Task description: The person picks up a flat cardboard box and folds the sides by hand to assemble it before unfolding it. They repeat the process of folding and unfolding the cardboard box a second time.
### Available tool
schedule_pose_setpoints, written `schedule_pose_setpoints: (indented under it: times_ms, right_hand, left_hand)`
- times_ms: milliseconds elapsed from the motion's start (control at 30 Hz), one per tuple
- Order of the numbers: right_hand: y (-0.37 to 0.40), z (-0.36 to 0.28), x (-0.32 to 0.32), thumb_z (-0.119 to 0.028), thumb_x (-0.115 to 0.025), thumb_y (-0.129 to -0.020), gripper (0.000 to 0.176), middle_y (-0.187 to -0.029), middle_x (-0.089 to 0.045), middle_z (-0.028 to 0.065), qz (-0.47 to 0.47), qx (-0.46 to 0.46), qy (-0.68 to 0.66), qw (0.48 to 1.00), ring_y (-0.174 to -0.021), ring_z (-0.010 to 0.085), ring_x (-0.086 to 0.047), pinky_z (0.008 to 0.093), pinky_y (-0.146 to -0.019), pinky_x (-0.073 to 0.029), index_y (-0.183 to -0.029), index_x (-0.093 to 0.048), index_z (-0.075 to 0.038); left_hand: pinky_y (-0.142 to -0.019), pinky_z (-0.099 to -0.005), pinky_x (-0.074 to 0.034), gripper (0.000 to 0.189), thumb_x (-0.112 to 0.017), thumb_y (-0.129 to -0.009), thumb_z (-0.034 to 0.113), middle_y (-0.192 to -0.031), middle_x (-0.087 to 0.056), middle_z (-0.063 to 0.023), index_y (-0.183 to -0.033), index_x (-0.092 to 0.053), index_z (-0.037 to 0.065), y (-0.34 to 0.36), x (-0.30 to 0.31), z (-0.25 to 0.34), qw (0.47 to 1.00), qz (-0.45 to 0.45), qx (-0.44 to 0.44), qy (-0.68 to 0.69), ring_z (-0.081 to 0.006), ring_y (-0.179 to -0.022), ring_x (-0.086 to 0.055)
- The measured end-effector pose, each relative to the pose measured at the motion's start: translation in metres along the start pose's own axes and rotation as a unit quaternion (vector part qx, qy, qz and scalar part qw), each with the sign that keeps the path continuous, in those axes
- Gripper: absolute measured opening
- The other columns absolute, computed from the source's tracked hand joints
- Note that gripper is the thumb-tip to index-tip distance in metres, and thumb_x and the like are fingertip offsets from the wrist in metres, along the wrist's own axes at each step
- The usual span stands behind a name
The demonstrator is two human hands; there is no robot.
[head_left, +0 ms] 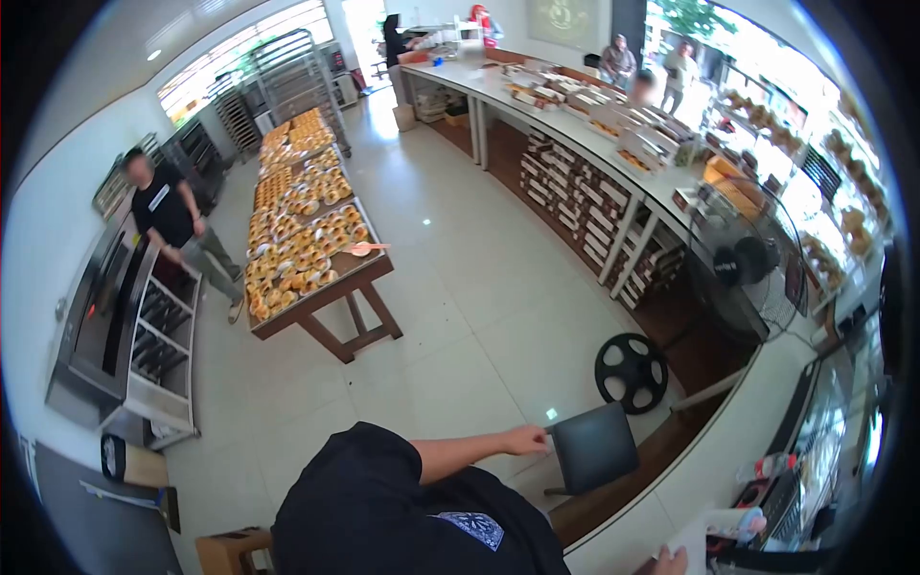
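Chair (pixel 594 446), dark seat, stands on the floor beside the curved white bench (pixel 728 450). Wooden bench (pixel 369 273) across the room carries trays of golden pastries (pixel 297 240). Left hand (pixel 525 440) is curled over the seat's near edge, grasping it. Right hand (pixel 674 561) is cut off at the frame bottom, touching white paper (pixel 695 539); its grip cannot be told.

The head camera is looking steeply down, close above the person's shirt (pixel 383 498). It is facing the far counter (pixel 498 91).
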State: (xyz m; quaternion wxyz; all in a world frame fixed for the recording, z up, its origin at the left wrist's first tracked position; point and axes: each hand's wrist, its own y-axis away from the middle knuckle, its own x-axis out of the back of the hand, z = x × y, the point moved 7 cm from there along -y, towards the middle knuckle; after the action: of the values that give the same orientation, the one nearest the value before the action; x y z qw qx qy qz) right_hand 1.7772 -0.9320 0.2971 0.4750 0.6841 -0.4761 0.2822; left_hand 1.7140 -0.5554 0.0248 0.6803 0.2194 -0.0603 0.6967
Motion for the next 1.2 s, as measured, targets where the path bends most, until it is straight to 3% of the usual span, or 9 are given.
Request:
schedule_pose_setpoints:
  times_ms: [67, 200, 300, 433, 567, 600, 767, 867, 1200]
  right_hand:
    - [-0.006, -0.064, -0.034, -0.036, -0.049, -0.087, 0.051, -0.099, -0.054, 0.0364, -0.005, 0.126, -0.003, 0.992, -0.095, 0.052, -0.047, 0.0502, -0.085, -0.037, -0.099, -0.053, 0.013]
    - [-0.028, -0.152, -0.122, -0.014, -0.059, -0.08, 0.022, -0.09, -0.055, 0.0224, -0.005, 0.308, 0.015, 0.951, -0.08, 0.0438, -0.054, 0.0461, -0.072, -0.045, -0.094, -0.056, 0.003]
    - [0.008, -0.244, -0.15, -0.014, -0.058, -0.081, 0.022, -0.094, -0.055, 0.0197, -0.013, 0.435, -0.002, 0.9, -0.085, 0.0395, -0.055, 0.0443, -0.075, -0.045, -0.096, -0.056, 0.002]
    - [0.039, -0.32, -0.176, -0.017, -0.054, -0.086, 0.026, -0.107, -0.053, 0.0189, -0.147, 0.572, -0.06, 0.805, -0.093, 0.034, -0.054, 0.0389, -0.08, -0.044, -0.104, -0.055, 0.001]
    - [0.021, -0.377, -0.189, -0.02, -0.046, -0.093, 0.027, -0.099, -0.054, 0.0071, -0.297, 0.455, -0.355, 0.761, -0.088, 0.0131, -0.05, 0.0304, -0.074, -0.044, -0.113, -0.049, -0.001]
    - [0.02, -0.39, -0.192, -0.021, -0.047, -0.093, 0.021, -0.087, -0.054, 0.0058, -0.296, 0.426, -0.373, 0.769, -0.076, 0.0114, -0.05, 0.0288, -0.066, -0.046, -0.099, -0.054, -0.001]
    - [0.036, -0.445, -0.239, -0.021, -0.054, -0.091, 0.031, -0.061, -0.049, 0.0018, -0.309, 0.47, -0.297, 0.772, -0.059, 0.0111, -0.052, 0.0261, -0.053, -0.044, -0.068, -0.048, -0.002]
    - [0.074, -0.466, -0.263, -0.018, -0.054, -0.091, 0.028, -0.063, -0.05, 0.0029, -0.331, 0.488, -0.276, 0.759, -0.059, 0.0104, -0.051, 0.0262, -0.053, -0.044, -0.069, -0.049, -0.001]
    - [0.09, -0.492, -0.272, -0.01, -0.05, -0.089, 0.015, -0.069, -0.051, 0.0058, -0.352, 0.54, -0.296, 0.705, -0.063, 0.0101, -0.045, 0.0274, -0.056, -0.038, -0.088, -0.055, 0.004]
  left_hand:
    - [-0.078, -0.0348, -0.047, 0.052, -0.063, -0.082, 0.045, -0.099, -0.061, -0.0148, -0.109, -0.057, 0.001, 0.005, -0.001, 0.08, 0.989, -0.05, -0.046, 0.128, -0.0233, -0.092, -0.058]
    - [-0.085, -0.0347, -0.045, 0.068, -0.063, -0.083, 0.04, -0.113, -0.054, -0.0177, -0.133, -0.033, 0.005, 0.034, 0.033, 0.189, 0.96, 0.002, -0.049, 0.276, -0.0245, -0.105, -0.052]
    - [-0.083, -0.0355, -0.046, 0.054, -0.06, -0.083, 0.026, -0.109, -0.056, -0.0199, -0.128, -0.04, 0.003, 0.05, 0.083, 0.189, 0.947, 0.232, -0.094, 0.201, -0.0281, -0.099, -0.056]
    - [-0.072, -0.0359, -0.051, 0.033, -0.05, -0.083, 0.005, -0.096, -0.06, -0.0182, -0.115, -0.052, -0.001, 0.116, 0.172, 0.177, 0.91, 0.393, -0.095, 0.088, -0.0274, -0.079, -0.062]
    - [-0.07, -0.0377, -0.051, 0.028, -0.05, -0.082, 0.002, -0.095, -0.06, -0.0142, -0.109, -0.056, 0.002, 0.169, 0.212, 0.182, 0.88, 0.409, -0.138, -0.197, -0.0305, -0.082, -0.062]
    - [-0.07, -0.0376, -0.051, 0.028, -0.05, -0.081, 0.003, -0.095, -0.06, -0.0133, -0.108, -0.056, 0.003, 0.179, 0.216, 0.179, 0.867, 0.419, -0.14, -0.231, -0.0301, -0.082, -0.062]
    - [-0.065, -0.0378, -0.051, 0.023, -0.053, -0.078, 0.004, -0.087, -0.058, -0.0115, -0.1, -0.057, 0.003, 0.232, 0.243, 0.174, 0.822, 0.458, -0.103, -0.323, -0.0282, -0.076, -0.062]
    - [-0.063, -0.038, -0.05, 0.017, -0.053, -0.077, 0.002, -0.082, -0.055, -0.0121, -0.093, -0.056, 0.003, 0.248, 0.252, 0.149, 0.818, 0.453, -0.025, -0.354, -0.0289, -0.069, -0.06]
    - [-0.067, -0.037, -0.05, 0.02, -0.054, -0.083, 0.004, -0.099, -0.06, -0.0144, -0.102, -0.057, 0.0, 0.288, 0.267, 0.149, 0.825, 0.548, -0.066, -0.124, -0.0327, -0.082, -0.062]
